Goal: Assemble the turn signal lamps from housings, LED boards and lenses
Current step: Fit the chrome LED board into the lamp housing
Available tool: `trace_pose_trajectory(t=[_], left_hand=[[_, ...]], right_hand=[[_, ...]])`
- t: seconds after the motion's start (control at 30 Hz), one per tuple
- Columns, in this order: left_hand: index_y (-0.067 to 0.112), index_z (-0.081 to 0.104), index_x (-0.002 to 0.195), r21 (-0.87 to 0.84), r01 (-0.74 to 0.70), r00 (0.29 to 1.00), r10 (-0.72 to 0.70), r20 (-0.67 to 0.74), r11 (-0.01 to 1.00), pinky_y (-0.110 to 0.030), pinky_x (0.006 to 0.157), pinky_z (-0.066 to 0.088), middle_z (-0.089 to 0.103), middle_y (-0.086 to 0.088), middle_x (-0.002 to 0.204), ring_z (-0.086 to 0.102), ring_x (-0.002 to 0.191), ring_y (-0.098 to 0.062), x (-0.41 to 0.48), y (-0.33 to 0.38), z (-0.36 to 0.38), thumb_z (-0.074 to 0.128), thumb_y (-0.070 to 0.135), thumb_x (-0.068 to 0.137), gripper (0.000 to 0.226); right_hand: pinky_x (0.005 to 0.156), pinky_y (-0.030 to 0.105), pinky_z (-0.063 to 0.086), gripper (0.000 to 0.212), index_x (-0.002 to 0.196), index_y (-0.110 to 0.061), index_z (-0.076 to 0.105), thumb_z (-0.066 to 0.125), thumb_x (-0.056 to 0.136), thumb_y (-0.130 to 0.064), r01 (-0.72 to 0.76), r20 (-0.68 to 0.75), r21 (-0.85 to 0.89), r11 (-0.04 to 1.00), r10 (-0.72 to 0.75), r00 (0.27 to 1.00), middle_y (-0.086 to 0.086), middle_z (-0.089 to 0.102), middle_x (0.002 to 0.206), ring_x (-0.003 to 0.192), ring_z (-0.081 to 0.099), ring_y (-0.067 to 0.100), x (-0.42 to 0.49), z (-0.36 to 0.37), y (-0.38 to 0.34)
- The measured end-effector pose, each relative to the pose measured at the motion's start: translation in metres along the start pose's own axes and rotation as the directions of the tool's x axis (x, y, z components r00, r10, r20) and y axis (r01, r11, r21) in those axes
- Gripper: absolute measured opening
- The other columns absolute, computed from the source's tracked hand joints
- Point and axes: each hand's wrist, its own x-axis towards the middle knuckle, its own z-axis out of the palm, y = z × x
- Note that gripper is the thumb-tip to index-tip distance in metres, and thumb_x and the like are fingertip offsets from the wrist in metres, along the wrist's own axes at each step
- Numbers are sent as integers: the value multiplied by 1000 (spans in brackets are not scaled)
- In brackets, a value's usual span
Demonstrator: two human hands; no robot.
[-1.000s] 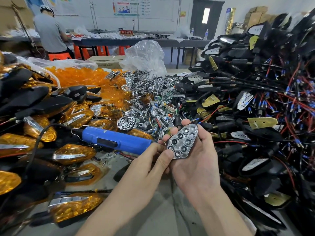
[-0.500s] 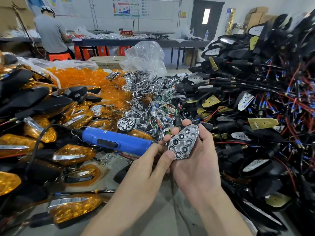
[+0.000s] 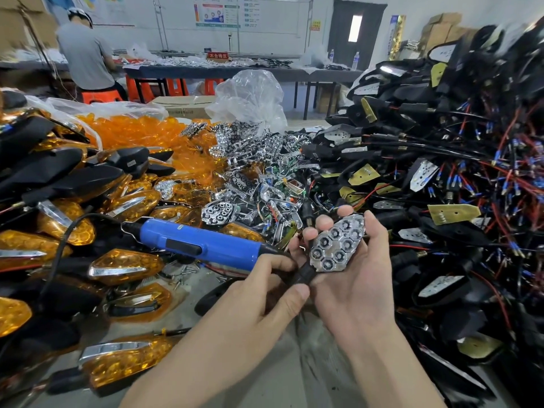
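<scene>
My right hand [image 3: 356,284] holds a black lamp housing in its palm. A chrome honeycomb reflector [image 3: 337,244] sits face up on the housing, and my fingertips curl over its far edge. My left hand [image 3: 265,293] pinches the housing's black stem [image 3: 303,275] between thumb and forefinger, just below the reflector. The housing body is mostly hidden under the reflector and my fingers.
A blue electric screwdriver [image 3: 200,245] lies left of my hands, with loose screws [image 3: 182,272] beside it. Finished amber lamps [image 3: 123,263] are heaped on the left, amber lenses [image 3: 141,131] and chrome reflectors [image 3: 259,172] behind, wired black housings [image 3: 441,172] on the right. A person [image 3: 85,54] works far back.
My left fingers have slid from the reflector's lower edge down onto the black stem. The reflector has tilted slightly and stays in my right hand.
</scene>
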Motion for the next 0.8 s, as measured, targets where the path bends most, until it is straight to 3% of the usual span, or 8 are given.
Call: trace_pose_trajectory(t=[0.17, 0.3, 0.4, 0.47, 0.57, 0.8], left_hand=[[44, 57, 96, 159, 15, 989, -38, 140, 987, -43, 68, 53, 66, 7, 79, 61, 67, -12, 0, -3, -10, 42, 56, 93, 19], [55, 55, 83, 221, -6, 990, -24, 136, 975, -26, 58, 44, 66, 6, 76, 59, 66, -12, -1, -1, -11, 43, 45, 97, 21], [55, 54, 78, 241, -32, 992, 1, 127, 970, -23, 54, 39, 63, 3, 72, 55, 61, -11, 0, 1, -10, 45, 41, 100, 27], [50, 56, 74, 254, -32, 994, 4, 110, 967, -17, 51, 34, 61, 8, 67, 52, 57, -6, 1, 2, -10, 49, 38, 101, 30], [29, 57, 68, 260, -3, 997, -17, 76, 966, -11, 57, 35, 60, 23, 65, 54, 62, 1, 2, 3, -10, 52, 37, 99, 33], [37, 56, 67, 207, 40, 995, -57, 76, 977, -9, 59, 37, 61, 26, 63, 55, 64, 5, 2, 6, -11, 57, 30, 98, 33]], right_hand=[[59, 31, 51, 24, 83, -24, 68, 56, 92, -43, 47, 3, -10, 999, -47, 999, -2, 59, 78, 66, 59, 18, -1, -2, -6], [55, 29, 49, 29, 84, -24, 67, 51, 99, -42, 33, -10, -21, 999, -33, 999, -2, 58, 79, 66, 59, 18, -2, -3, -5], [54, 29, 48, 28, 85, -23, 67, 51, 99, -42, 32, -22, -22, 999, -32, 999, -1, 58, 79, 66, 59, 19, -1, -2, -5], [54, 29, 48, 28, 85, -23, 67, 52, 98, -42, 29, -22, -19, 999, -30, 999, -1, 58, 79, 66, 59, 19, -2, -1, -5], [54, 29, 49, 30, 84, -23, 69, 52, 99, -42, 28, -31, -8, 1000, -28, 999, 0, 59, 78, 66, 59, 19, -1, -1, -5], [53, 29, 48, 31, 83, -22, 69, 51, 99, -42, 32, -34, -8, 999, -32, 999, 0, 58, 76, 65, 58, 19, -1, 0, -5]])
